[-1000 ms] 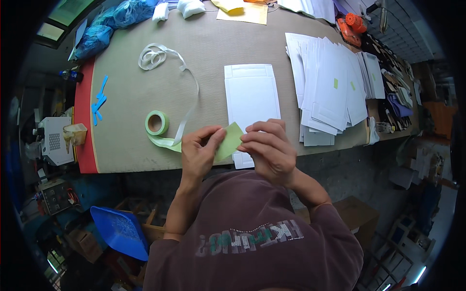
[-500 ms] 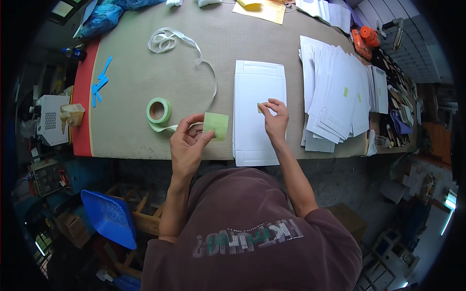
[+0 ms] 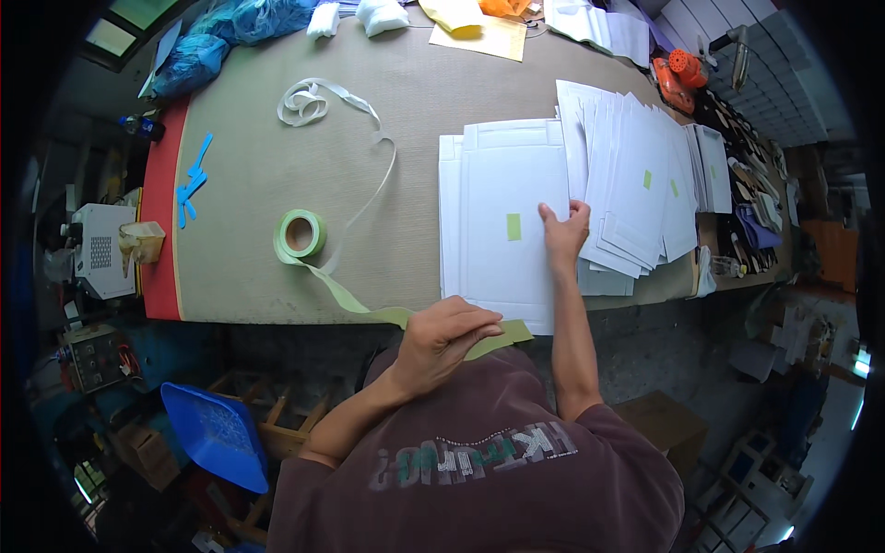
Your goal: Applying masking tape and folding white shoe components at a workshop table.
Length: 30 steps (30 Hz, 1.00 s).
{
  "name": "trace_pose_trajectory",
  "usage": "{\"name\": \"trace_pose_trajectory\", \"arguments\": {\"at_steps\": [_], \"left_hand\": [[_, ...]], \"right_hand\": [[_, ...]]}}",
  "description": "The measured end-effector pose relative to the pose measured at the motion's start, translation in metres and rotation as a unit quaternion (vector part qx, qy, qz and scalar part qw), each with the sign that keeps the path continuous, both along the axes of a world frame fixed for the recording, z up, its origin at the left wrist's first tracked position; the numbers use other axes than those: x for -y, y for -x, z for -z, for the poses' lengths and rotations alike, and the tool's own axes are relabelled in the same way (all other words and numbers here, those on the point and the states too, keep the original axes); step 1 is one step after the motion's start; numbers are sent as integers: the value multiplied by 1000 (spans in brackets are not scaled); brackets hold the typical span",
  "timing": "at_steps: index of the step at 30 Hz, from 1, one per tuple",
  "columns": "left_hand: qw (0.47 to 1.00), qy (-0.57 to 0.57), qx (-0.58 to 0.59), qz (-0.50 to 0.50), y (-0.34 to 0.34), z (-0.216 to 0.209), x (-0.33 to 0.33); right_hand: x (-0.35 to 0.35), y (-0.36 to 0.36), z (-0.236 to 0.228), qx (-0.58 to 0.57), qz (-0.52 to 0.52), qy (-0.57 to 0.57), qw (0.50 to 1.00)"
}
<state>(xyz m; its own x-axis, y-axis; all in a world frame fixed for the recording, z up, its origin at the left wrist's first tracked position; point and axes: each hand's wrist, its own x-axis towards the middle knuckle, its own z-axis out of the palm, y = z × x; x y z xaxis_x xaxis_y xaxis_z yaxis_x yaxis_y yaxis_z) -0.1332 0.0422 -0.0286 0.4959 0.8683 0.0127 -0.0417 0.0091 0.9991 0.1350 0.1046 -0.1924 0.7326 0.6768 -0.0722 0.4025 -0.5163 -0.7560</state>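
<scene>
My right hand (image 3: 564,235) grips the right edge of a flat, creased white carton (image 3: 498,267), thumb on top and fingers at the side. A small green sticker (image 3: 513,227) sits near the carton's middle. Beneath it, other flat white cartons (image 3: 450,212) show along the left side. My left hand (image 3: 447,336), at the table's front edge, is closed on a light green sticker strip (image 3: 355,304). That strip runs from a green sticker roll (image 3: 301,233) lying on the table, and its free end pokes out past my fingers. A thin white backing ribbon (image 3: 383,180) curls away behind the roll.
Right of my right hand lies a fanned pile of white cartons (image 3: 627,184), some with green stickers. Blue strips (image 3: 192,180) lie at the left by the red table edge (image 3: 161,240). Blue plastic bags (image 3: 198,60) and a yellow envelope (image 3: 479,39) are at the back.
The small sticker from my right fingers is now on the carton. That carton has shifted right in my right hand. My left hand has come down and right, drawing the green strip along.
</scene>
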Motion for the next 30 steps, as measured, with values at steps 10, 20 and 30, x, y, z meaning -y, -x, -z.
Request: {"name": "trace_pose_trajectory", "arguments": {"at_steps": [10,20,30], "left_hand": [[984,-53,-161,-60,5,-13,-35],[969,86,-7,-231,27,12,-37],[983,47,45,-172,57,29,-33]], "right_hand": [[35,44,-162,-297,-466,-129,824],[18,58,-13,-11,-170,-177,969],[0,44,81,213,-34,160,963]]}}
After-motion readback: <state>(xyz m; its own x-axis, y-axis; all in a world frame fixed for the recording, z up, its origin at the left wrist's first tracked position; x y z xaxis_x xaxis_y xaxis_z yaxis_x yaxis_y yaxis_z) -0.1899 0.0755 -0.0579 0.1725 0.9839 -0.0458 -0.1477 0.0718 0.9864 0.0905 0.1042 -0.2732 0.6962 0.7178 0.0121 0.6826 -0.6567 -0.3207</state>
